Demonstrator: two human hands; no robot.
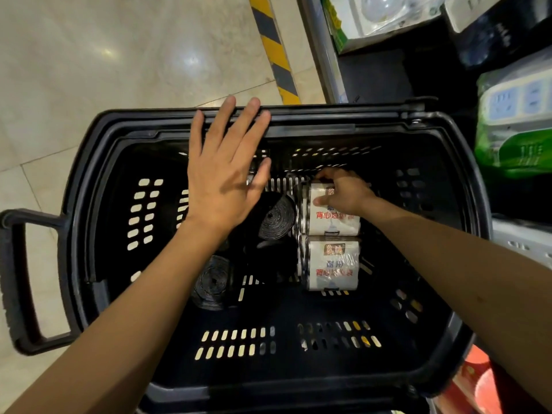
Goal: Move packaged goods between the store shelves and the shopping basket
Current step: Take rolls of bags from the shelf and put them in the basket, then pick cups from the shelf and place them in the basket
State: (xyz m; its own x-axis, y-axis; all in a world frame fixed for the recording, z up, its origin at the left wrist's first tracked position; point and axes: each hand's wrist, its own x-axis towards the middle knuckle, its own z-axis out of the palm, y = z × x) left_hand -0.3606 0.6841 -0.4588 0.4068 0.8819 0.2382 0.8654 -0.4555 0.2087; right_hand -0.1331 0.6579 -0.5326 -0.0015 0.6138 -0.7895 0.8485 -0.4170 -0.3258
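Evidently partway: inside the shopping basket the right hand pinched the far labelled pack, with its twin pack and black rolls lying beside it, while the left hand hovered spread above, and whether goods were going in or out could not be told.

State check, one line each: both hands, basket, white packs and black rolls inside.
Shopping basket: standing upright, partly filled.
Left hand: open, fingers spread, above the basket, holding nothing.
Right hand: grips the far white pack.
Far white pack: in the basket, gripped.
Near white pack: on the basket floor, against the far pack, untouched.
Far black roll: loose, untouched.
Near black roll: loose, untouched.
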